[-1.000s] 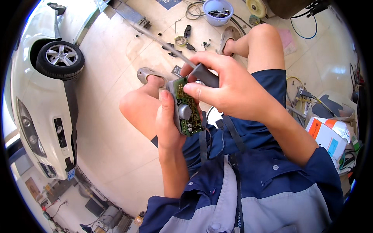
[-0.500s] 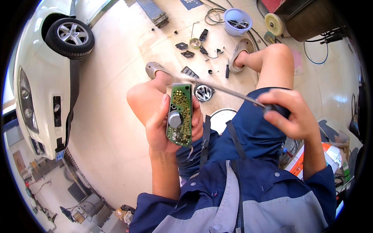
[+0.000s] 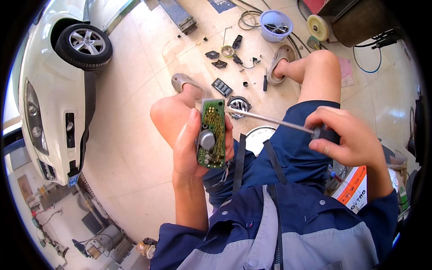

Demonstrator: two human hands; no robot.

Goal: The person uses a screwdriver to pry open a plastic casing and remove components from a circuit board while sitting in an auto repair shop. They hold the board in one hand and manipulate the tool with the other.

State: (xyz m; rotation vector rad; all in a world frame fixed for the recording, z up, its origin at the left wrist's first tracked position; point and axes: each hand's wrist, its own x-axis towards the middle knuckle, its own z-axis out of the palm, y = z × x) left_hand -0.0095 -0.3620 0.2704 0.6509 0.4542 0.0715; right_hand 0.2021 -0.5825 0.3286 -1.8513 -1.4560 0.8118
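My left hand [image 3: 183, 150] is wrapped round a green circuit board [image 3: 215, 150] and holds it upright. A grey round component and rows of small gold contacts sit on the board's face. My right hand [image 3: 344, 135] grips the dark handle of a long screwdriver [image 3: 270, 120]. Its metal shaft slants up and left to the upper right edge of the board. Whether the tip touches the board or passes behind it, I cannot tell. Below the board hangs a short piece of wire or strap [image 3: 223, 175].
On the floor ahead lie a round car badge [image 3: 238, 107], a black keypad [image 3: 222, 87], a small screwdriver [image 3: 265, 83] and black plastic pieces [image 3: 219, 64]. A blue bucket [image 3: 276, 26] of parts stands beyond. A white car [image 3: 56, 117] is at left, a white-orange box [image 3: 353, 189] at right.
The screwdriver has drawn back to the right; its shaft, earlier reaching past the board's top, now ends visibly at its right edge. My right hand moved slightly right. The board shifted slightly.
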